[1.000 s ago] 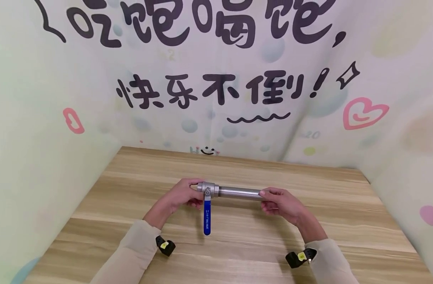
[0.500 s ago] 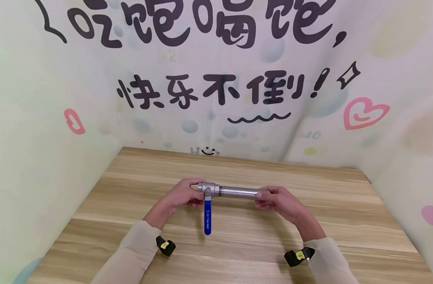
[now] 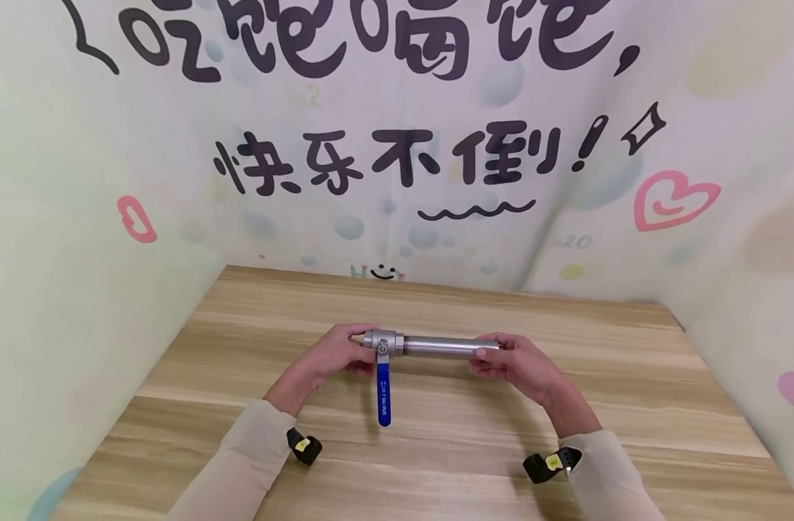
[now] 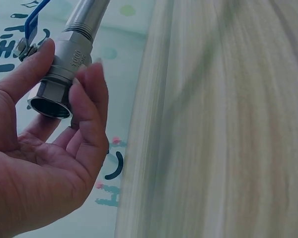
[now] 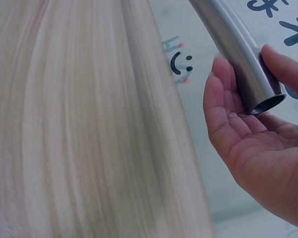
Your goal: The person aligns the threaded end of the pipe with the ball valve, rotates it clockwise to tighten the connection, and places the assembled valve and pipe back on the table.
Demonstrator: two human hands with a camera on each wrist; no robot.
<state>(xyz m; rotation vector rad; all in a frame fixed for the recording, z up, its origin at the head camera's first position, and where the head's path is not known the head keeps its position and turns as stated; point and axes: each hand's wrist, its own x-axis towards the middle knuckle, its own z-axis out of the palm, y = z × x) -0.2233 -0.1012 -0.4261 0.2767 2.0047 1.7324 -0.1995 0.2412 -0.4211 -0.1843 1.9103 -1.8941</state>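
Observation:
A silver ball valve (image 3: 385, 343) with a blue lever handle (image 3: 384, 394) is joined to a steel pipe (image 3: 442, 347), held level above the table. My left hand (image 3: 338, 353) grips the valve body at its left end, thumb and fingers on opposite sides. Threads (image 4: 80, 29) show where the pipe enters the valve in the left wrist view. At the pipe's far end, my right hand (image 3: 523, 365) holds it between thumb and fingers. The right wrist view shows the pipe's open end (image 5: 268, 104) near the palm. The lever points toward me.
A wood-grain table (image 3: 423, 463) lies under both hands. Behind it rises a pale printed wall sheet (image 3: 383, 239) with dark lettering, and similar sheets stand at both sides. A black strap device (image 3: 303, 446) sits at each wrist.
My right hand has shifted its fingers along and around the pipe's end. The left hand keeps its grip on the valve. The view has tilted slightly.

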